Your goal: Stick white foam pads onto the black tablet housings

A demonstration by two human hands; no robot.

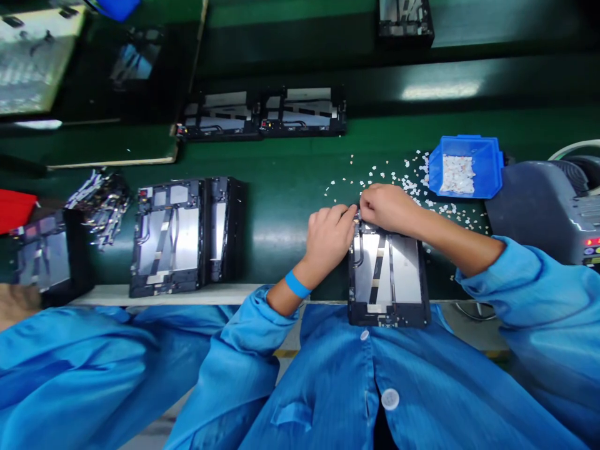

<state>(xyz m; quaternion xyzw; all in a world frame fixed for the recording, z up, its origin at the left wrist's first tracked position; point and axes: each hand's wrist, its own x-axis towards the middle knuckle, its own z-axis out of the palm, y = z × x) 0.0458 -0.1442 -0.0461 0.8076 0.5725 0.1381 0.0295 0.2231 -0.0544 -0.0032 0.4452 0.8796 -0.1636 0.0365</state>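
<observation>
An opened tablet, black-framed with silver battery plates and dark ribbon strips, lies at the bench's front edge before me. My left hand, with a blue band at the wrist, is closed with its fingertips at the tablet's upper left corner. My right hand bends over the top edge, thumb and finger pinched at that same corner. Whatever sits between those fingertips is too small and hidden to make out. Small white pieces lie scattered behind and right of my hands.
A blue bin holds more white pieces, beside a grey machine. Stacked opened tablets stand left, near a heap of metallic parts. Two more tablets lie farther back. A co-worker's sleeve is at lower left.
</observation>
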